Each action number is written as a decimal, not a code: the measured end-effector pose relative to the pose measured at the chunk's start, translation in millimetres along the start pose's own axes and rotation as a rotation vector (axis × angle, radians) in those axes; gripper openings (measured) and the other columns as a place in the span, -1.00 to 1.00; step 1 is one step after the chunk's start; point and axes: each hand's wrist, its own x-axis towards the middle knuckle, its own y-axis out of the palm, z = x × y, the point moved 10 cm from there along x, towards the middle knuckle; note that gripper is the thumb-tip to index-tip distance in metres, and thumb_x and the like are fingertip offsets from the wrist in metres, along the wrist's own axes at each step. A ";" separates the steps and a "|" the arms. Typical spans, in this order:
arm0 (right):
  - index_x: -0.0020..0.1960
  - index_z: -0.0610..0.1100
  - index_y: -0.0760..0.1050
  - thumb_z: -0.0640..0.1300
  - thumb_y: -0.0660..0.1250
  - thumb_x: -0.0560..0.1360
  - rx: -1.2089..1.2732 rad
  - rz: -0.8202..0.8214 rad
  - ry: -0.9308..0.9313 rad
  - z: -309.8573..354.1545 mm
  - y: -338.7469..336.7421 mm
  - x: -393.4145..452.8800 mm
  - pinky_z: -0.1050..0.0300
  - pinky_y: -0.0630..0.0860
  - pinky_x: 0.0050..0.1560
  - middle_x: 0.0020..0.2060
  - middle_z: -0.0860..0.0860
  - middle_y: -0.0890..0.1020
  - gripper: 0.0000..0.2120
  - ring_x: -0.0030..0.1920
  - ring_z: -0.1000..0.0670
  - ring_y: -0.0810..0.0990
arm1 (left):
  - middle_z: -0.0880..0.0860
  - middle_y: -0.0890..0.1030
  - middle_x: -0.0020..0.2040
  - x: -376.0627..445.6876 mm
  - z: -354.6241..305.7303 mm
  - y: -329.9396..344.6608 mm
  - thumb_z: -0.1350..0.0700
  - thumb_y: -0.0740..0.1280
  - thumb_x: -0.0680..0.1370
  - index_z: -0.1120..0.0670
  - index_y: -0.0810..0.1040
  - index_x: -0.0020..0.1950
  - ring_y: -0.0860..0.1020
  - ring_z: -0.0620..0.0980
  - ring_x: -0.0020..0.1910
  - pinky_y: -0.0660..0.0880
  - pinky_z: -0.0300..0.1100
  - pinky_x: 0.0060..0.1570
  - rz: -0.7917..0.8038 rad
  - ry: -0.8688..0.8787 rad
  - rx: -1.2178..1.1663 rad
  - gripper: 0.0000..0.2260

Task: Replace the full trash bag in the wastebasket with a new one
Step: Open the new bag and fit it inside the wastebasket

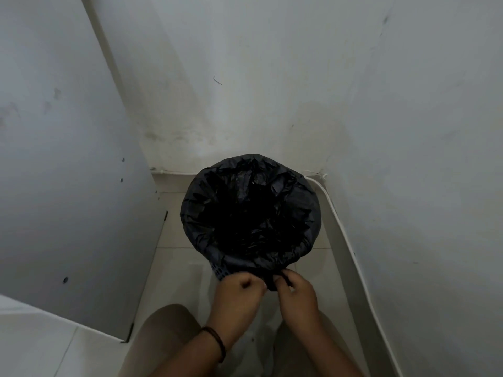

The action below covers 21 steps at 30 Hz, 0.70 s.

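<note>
A black trash bag (249,208) lines a round wastebasket in the corner, its edge folded over the rim. A patch of the blue perforated basket wall (221,272) shows at the near left. My left hand (239,291) and my right hand (295,291) are close together at the near rim. Both pinch a gathered, twisted strip of the bag's slack between them. The inside of the bag is dark and I cannot make out any contents.
White walls (258,91) close in behind and on the right. A grey panel (68,186) stands on the left. A white cable (343,227) runs along the right skirting. Pale floor tiles (174,268) surround the basket. My knees are at the bottom edge.
</note>
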 end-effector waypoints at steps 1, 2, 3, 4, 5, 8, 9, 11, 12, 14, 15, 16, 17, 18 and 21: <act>-0.14 -0.07 0.60 -0.20 0.25 0.55 0.069 0.059 0.066 -4.8 4.2 1.2 0.45 0.42 -0.28 -0.19 0.01 0.66 -0.82 -0.15 0.04 0.59 | -0.02 0.54 -0.34 0.1 -25.9 -8.3 0.17 0.32 0.44 0.10 0.56 -0.32 0.45 -0.12 -0.35 0.39 -0.25 -0.32 -0.082 0.283 0.221 -0.86; -0.12 -0.02 0.60 -0.18 0.23 0.56 0.152 0.102 0.122 -8.7 8.0 2.0 0.42 0.46 -0.24 -0.16 0.05 0.67 -0.81 -0.11 0.05 0.61 | -0.03 0.53 -0.30 -6.0 -52.9 -9.6 0.15 0.33 0.43 0.09 0.55 -0.28 0.46 -0.13 -0.30 0.40 -0.28 -0.28 -0.123 0.558 0.417 -0.91; -0.08 0.00 0.60 -0.17 0.22 0.57 0.248 0.130 0.176 -11.9 10.9 1.9 0.34 0.48 -0.20 -0.12 0.07 0.67 -0.80 -0.08 0.06 0.62 | -0.03 0.53 -0.22 -10.6 -70.7 -4.6 0.11 0.35 0.41 0.07 0.55 -0.19 0.47 -0.11 -0.21 0.41 -0.28 -0.22 -0.116 0.759 0.581 -0.95; -0.04 0.01 0.60 -0.16 0.21 0.58 0.336 0.142 0.224 -14.0 12.8 1.7 0.28 0.48 -0.20 -0.10 0.08 0.68 -0.80 -0.06 0.08 0.62 | -0.02 0.54 -0.13 -10.2 -80.7 1.7 0.04 0.36 0.39 0.06 0.56 -0.07 0.47 -0.08 -0.12 0.42 -0.25 -0.15 -0.080 0.871 0.731 -0.83; -0.03 0.02 0.60 -0.16 0.20 0.58 0.404 0.139 0.256 -15.0 13.1 2.6 0.26 0.47 -0.22 -0.09 0.09 0.68 -0.79 -0.07 0.10 0.63 | -0.01 0.53 -0.05 -2.7 -81.7 8.8 -0.03 0.37 0.37 0.04 0.55 0.04 0.47 -0.05 -0.04 0.42 -0.21 -0.09 -0.023 0.909 0.874 -0.71; -0.02 0.02 0.58 -0.18 0.18 0.59 0.496 0.108 0.281 -11.5 11.1 11.0 0.26 0.45 -0.25 -0.07 0.06 0.68 -0.78 -0.08 0.09 0.63 | -0.01 0.49 0.10 28.6 -80.4 20.0 -0.11 0.32 0.40 -0.02 0.44 0.22 0.45 0.01 0.09 0.35 -0.14 0.04 0.105 0.836 1.139 -0.58; 0.00 0.01 0.58 -0.19 0.18 0.59 0.520 0.109 0.288 -10.9 12.0 13.9 0.26 0.45 -0.25 -0.06 0.05 0.68 -0.78 -0.08 0.09 0.63 | 0.00 0.48 0.12 37.2 -78.7 22.6 -0.08 0.32 0.43 -0.01 0.40 0.25 0.46 0.02 0.10 0.37 -0.13 0.05 0.148 0.800 1.137 -0.59; 0.03 -0.06 0.58 -0.22 0.17 0.59 0.591 0.119 0.311 -11.2 16.7 19.0 0.25 0.47 -0.26 -0.06 0.01 0.69 -0.78 -0.12 0.08 0.64 | 0.05 0.50 0.14 47.8 -74.3 27.6 0.00 0.29 0.49 0.01 0.37 0.25 0.50 0.06 0.06 0.43 -0.10 0.00 0.224 0.729 1.136 -0.65; 0.04 -0.10 0.58 -0.24 0.17 0.59 0.638 0.114 0.328 -12.8 18.8 21.1 0.22 0.49 -0.25 -0.06 -0.02 0.69 -0.78 -0.12 0.05 0.65 | 0.07 0.52 0.13 50.3 -73.7 29.2 0.03 0.27 0.51 0.03 0.37 0.23 0.52 0.07 0.04 0.44 -0.10 -0.04 0.236 0.724 1.132 -0.69; 0.06 -0.17 0.57 -0.28 0.17 0.58 0.748 0.072 0.357 -17.6 21.3 24.5 0.15 0.52 -0.18 -0.04 -0.10 0.68 -0.80 -0.07 -0.05 0.64 | 0.08 0.53 0.11 49.9 -73.5 34.0 0.07 0.23 0.52 0.05 0.38 0.21 0.52 0.08 0.02 0.42 -0.11 -0.07 0.276 0.753 1.106 -0.73; 0.06 -0.17 0.55 -0.29 0.19 0.57 0.797 0.039 0.361 -20.3 20.8 25.8 0.12 0.53 -0.15 -0.03 -0.13 0.67 -0.81 -0.04 -0.09 0.63 | 0.07 0.53 0.10 48.0 -73.5 36.9 0.08 0.22 0.52 0.06 0.39 0.20 0.52 0.07 0.02 0.41 -0.13 -0.09 0.300 0.765 1.092 -0.74; 0.06 -0.14 0.53 -0.29 0.22 0.56 0.836 0.001 0.360 -22.9 19.0 26.6 0.10 0.54 -0.14 -0.04 -0.15 0.66 -0.84 -0.03 -0.11 0.63 | 0.07 0.53 0.09 46.2 -74.4 39.3 0.09 0.22 0.51 0.06 0.40 0.18 0.51 0.07 0.01 0.38 -0.15 -0.12 0.315 0.780 1.074 -0.75; 0.04 -0.08 0.49 -0.30 0.26 0.53 0.855 -0.044 0.359 -26.6 16.1 27.1 0.08 0.55 -0.14 -0.06 -0.15 0.66 -0.84 -0.04 -0.13 0.64 | 0.07 0.53 0.06 45.0 -75.7 41.9 0.10 0.22 0.50 0.07 0.41 0.16 0.51 0.07 -0.01 0.35 -0.16 -0.16 0.329 0.790 1.061 -0.76; 0.02 -0.05 0.46 -0.30 0.30 0.51 0.848 -0.092 0.361 -31.8 13.0 26.9 0.06 0.56 -0.14 -0.09 -0.16 0.66 -0.83 -0.06 -0.13 0.65 | 0.07 0.54 0.04 43.7 -76.9 45.1 0.10 0.23 0.49 0.07 0.41 0.14 0.51 0.07 -0.03 0.33 -0.18 -0.19 0.346 0.798 1.048 -0.77; -0.03 -0.16 0.54 -0.27 0.32 0.50 0.712 -0.254 0.330 -43.6 2.4 23.0 0.03 0.58 -0.14 -0.15 -0.16 0.67 -0.92 -0.14 -0.13 0.65 | 0.10 0.54 0.00 41.6 -78.2 55.0 0.10 0.25 0.48 0.09 0.42 0.09 0.51 0.08 -0.07 0.37 -0.15 -0.20 0.403 0.796 1.008 -0.79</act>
